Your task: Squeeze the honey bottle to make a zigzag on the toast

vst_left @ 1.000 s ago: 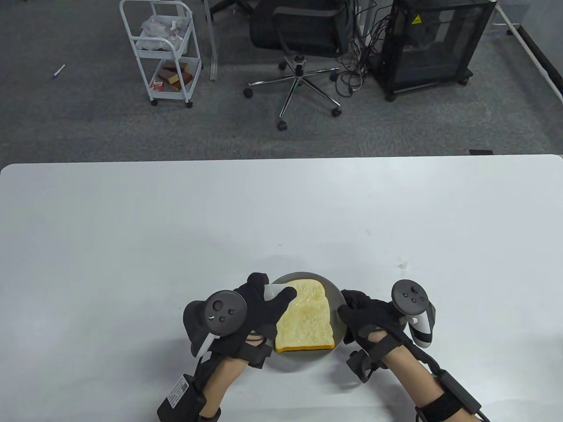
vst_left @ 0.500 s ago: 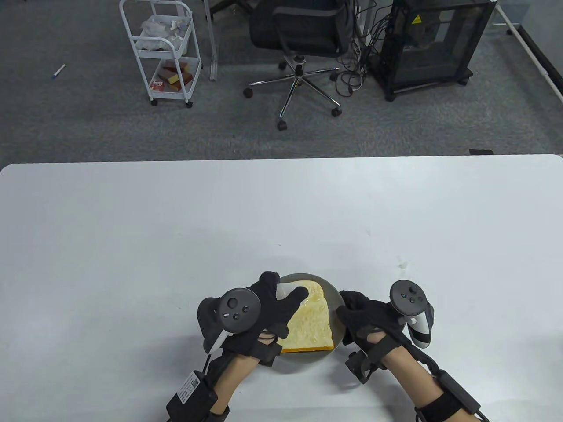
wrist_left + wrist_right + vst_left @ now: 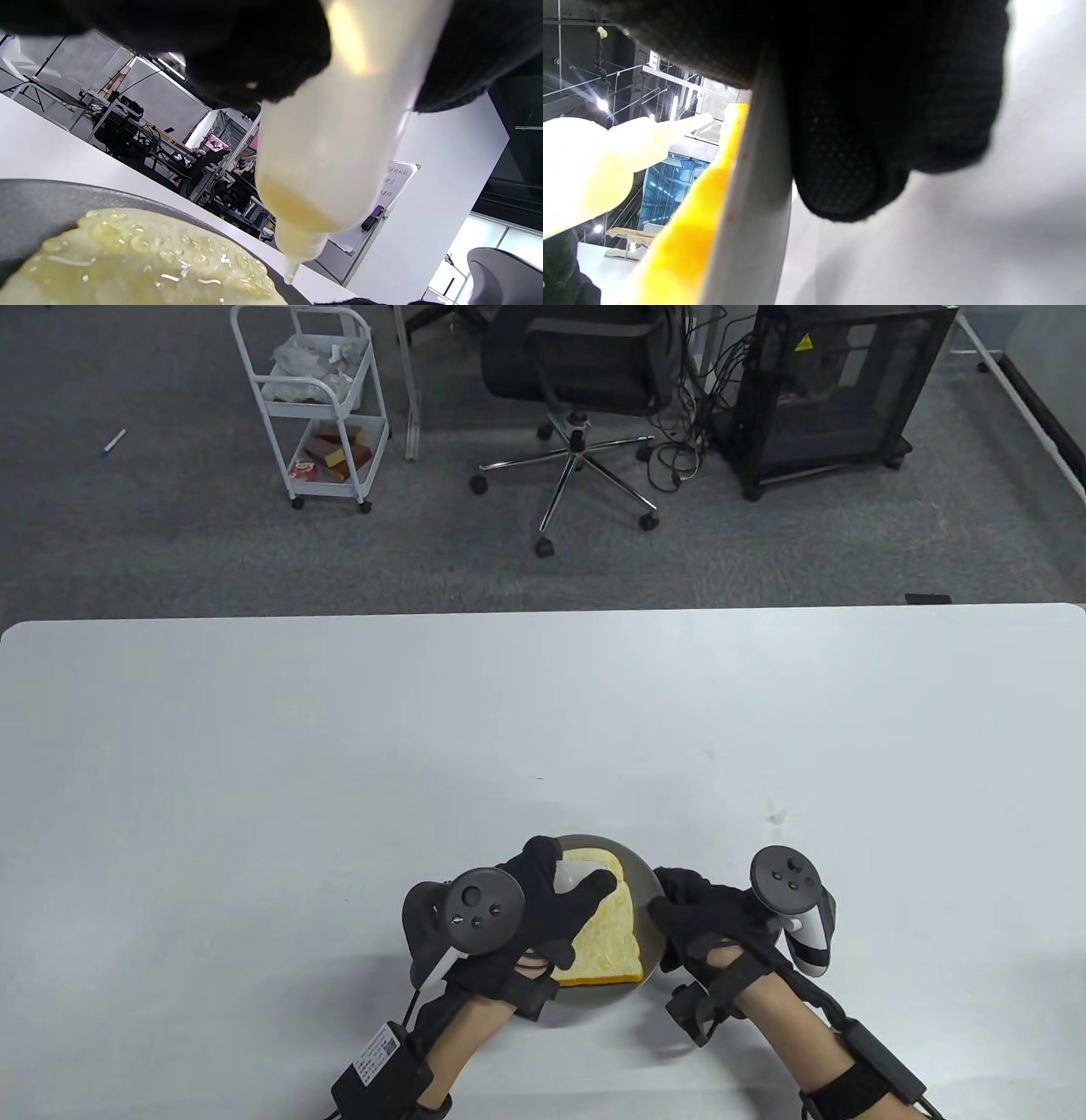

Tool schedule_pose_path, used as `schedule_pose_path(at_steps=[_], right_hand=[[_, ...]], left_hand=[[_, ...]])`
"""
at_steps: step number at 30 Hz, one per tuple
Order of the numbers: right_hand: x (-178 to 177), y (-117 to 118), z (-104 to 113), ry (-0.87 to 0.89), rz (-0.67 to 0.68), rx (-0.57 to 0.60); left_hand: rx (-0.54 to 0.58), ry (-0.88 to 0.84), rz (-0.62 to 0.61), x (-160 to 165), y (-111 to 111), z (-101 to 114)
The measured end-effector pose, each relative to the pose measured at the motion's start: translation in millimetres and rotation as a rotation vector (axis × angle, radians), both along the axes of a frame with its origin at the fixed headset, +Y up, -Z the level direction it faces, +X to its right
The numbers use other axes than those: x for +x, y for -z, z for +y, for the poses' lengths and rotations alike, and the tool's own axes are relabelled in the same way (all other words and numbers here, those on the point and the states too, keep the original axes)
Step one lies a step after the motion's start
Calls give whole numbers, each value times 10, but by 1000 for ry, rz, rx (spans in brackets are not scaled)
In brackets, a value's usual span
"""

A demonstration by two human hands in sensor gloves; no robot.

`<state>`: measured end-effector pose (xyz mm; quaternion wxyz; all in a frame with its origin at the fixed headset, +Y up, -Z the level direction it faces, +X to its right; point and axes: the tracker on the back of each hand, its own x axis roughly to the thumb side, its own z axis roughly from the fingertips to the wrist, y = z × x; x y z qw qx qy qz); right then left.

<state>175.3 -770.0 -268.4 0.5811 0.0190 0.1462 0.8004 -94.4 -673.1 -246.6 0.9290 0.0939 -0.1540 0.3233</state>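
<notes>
While left fingers (image 3: 594,886) squeeze honey bottle (image 3: 570,875) over toast (image 3: 607,942) | right fingers (image 3: 670,899) grip plate (image 3: 646,882)

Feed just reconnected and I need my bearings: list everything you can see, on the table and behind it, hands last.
toast: 1, yellow with a glossy top, on the plate
plate: 1, grey, near table edge
honey bottle: 1, translucent white, nozzle down over the toast
table: 1, white
cart: 1, white, floor back left
office chair: 1, black, floor behind table
cabinet: 1, black, back right
left hand: black glove, grips the bottle
right hand: black glove, at the plate's right rim
</notes>
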Motion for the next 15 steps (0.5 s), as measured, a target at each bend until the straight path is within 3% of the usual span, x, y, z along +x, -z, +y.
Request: schedule_pose_path(at_steps=[15], right_hand=[[7, 2, 0, 0, -1, 4]], left_hand=[[9, -9, 1, -118, -107, 11]])
